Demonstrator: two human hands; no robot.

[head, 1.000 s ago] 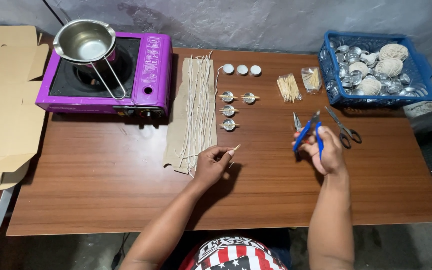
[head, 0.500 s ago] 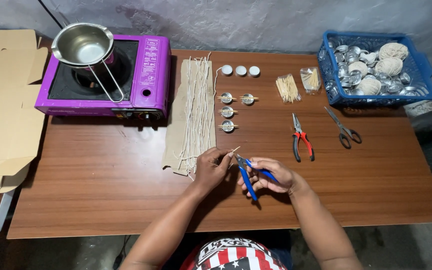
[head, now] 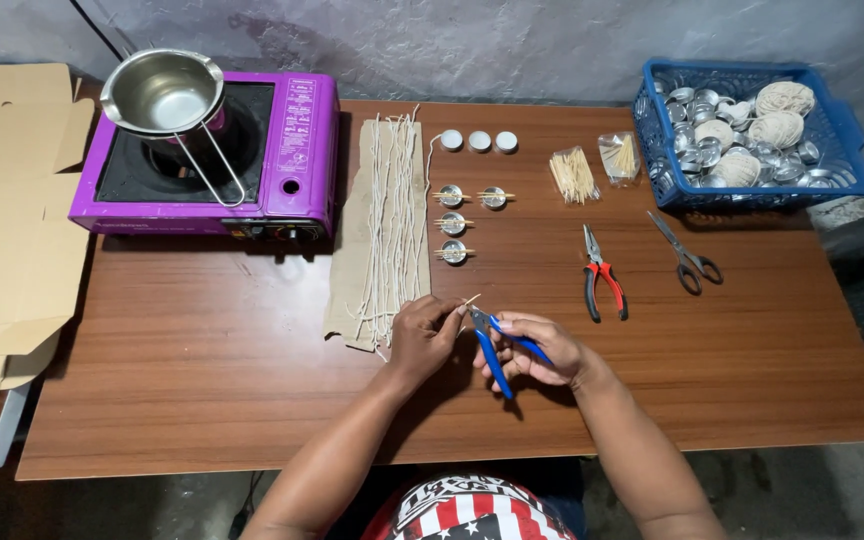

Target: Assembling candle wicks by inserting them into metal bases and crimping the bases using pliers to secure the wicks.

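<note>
My left hand (head: 424, 335) pinches a thin wooden stick (head: 468, 300) near the table's middle front. Blue-handled cutting pliers (head: 497, 347) are gripped in my right hand (head: 540, 350), and their jaws meet the stick just beside my left fingers. Right behind my left hand lies a brown card (head: 384, 220) covered with several white wicks. Beyond it, small metal cups with sticks across them (head: 454, 222) sit in short rows.
A purple gas stove (head: 282, 160) with a steel pot (head: 164, 92) stands back left. Red pliers (head: 600, 283) and scissors (head: 687, 255) lie to the right. A blue basket (head: 842, 150) of cups and string balls sits back right. Flat cardboard (head: 2, 230) lies off the table's left edge.
My right hand carried the blue pliers from the right side of the table in to my left hand, and their jaws now meet the stick. The left hand has stayed put.
</note>
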